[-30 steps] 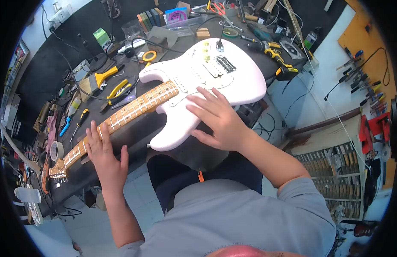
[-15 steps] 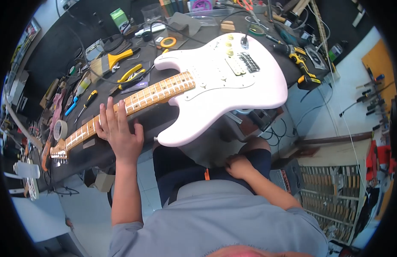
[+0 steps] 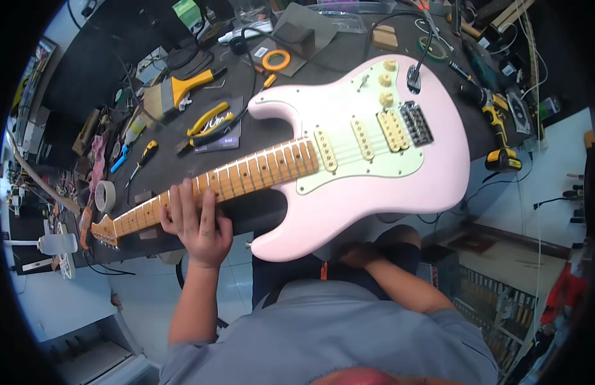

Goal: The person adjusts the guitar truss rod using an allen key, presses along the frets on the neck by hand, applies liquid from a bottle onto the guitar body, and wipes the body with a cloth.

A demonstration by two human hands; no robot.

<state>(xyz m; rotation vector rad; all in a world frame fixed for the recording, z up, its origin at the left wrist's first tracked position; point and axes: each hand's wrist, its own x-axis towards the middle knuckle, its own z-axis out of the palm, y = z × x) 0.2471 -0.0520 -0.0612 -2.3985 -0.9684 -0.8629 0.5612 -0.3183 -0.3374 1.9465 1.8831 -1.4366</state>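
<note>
A pale pink electric guitar [image 3: 349, 205] lies face up across the bench's front edge, its body overhanging my lap. The maple neck [image 3: 265, 172] points left to the headstock [image 3: 105, 230]. My left hand [image 3: 204, 234] lies across the strings and frets partway along the neck, fingers stretched out and slightly apart, thumb to the side. Down on my lap, below the guitar body, rests my right hand [image 3: 360, 255]; shadow obscures its fingers. A dark cable [image 3: 426, 48] runs into the jack beside the cream knobs [image 3: 386, 80].
Behind the neck lie yellow-handled pliers [image 3: 211, 123], a screwdriver [image 3: 143, 157], a wide brush [image 3: 175, 90] and a roll of orange tape [image 3: 276, 60]. A masking tape roll [image 3: 105, 196] is near the headstock. A yellow-black cordless drill [image 3: 497, 125] lies at right.
My view has shifted, so the guitar looks larger and lower. My left hand keeps about the same place along the neck, its fingertips reaching less far past the far edge.
</note>
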